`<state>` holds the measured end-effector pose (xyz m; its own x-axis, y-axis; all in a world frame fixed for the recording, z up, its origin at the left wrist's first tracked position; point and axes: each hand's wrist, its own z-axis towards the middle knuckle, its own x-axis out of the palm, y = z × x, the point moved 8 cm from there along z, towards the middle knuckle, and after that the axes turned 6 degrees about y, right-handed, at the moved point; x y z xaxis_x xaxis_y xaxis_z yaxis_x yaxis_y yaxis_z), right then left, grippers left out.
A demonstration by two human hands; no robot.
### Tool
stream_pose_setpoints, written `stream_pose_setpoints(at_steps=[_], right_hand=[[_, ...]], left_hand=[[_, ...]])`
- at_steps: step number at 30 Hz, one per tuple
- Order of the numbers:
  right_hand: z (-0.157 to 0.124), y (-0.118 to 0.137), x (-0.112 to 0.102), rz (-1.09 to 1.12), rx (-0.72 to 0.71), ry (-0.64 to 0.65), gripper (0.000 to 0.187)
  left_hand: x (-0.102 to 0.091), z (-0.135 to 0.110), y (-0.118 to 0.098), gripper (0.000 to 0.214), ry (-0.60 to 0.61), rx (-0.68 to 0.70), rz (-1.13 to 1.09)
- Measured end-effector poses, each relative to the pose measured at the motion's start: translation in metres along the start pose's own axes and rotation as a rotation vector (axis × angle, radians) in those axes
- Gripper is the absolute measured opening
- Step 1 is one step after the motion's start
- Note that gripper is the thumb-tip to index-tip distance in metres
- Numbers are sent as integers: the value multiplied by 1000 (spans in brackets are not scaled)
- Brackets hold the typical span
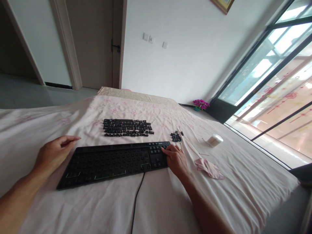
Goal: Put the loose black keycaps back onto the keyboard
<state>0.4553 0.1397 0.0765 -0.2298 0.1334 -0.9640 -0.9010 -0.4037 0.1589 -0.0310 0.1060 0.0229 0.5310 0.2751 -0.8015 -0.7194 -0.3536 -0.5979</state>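
Observation:
A black keyboard point(109, 162) lies at a slant on the bedsheet, most of its keycaps off; some remain in the number pad at its right end. My right hand point(176, 159) is closed at that end, one digit on the number pad and the other fingers curled by the edge. Whether a keycap is under the fingertips is hidden. My left hand point(56, 151) is held off the keyboard's left end, fingers stretched out, with nothing visible in them. Loose black keycaps point(126, 127) lie in rows behind the keyboard, and a smaller cluster of keycaps point(175, 136) lies to the right.
A white cylindrical container point(214, 140) lies on its side at the right. Near it are a thin white stick point(204, 154) and a crumpled pink cloth point(209, 168). The keyboard's cable point(137, 198) runs toward me over the wrinkled bedsheet point(97, 211).

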Motion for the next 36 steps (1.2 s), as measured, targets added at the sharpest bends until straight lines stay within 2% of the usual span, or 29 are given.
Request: stream_pose_setpoints(at_steps=[6, 9, 12, 21, 31, 36], right_hand=[[11, -32, 5, 383, 117, -146, 39], [15, -45, 7, 505, 206, -198, 35], [19, -49, 6, 480, 270, -226, 32], [18, -42, 11, 353, 303, -166, 40], [21, -43, 22, 252, 269, -189, 35], [20, -45, 22, 285, 249, -227, 32]], left_hand=[[-1, -1, -2, 39, 6, 13, -16], [-2, -2, -3, 39, 6, 10, -7], [-3, -2, -4, 38, -4, 20, -9], [-3, -2, -4, 38, 7, 32, -22], [-1, 0, -2, 39, 25, 17, -20], [-1, 1, 0, 38, 15, 15, -8]])
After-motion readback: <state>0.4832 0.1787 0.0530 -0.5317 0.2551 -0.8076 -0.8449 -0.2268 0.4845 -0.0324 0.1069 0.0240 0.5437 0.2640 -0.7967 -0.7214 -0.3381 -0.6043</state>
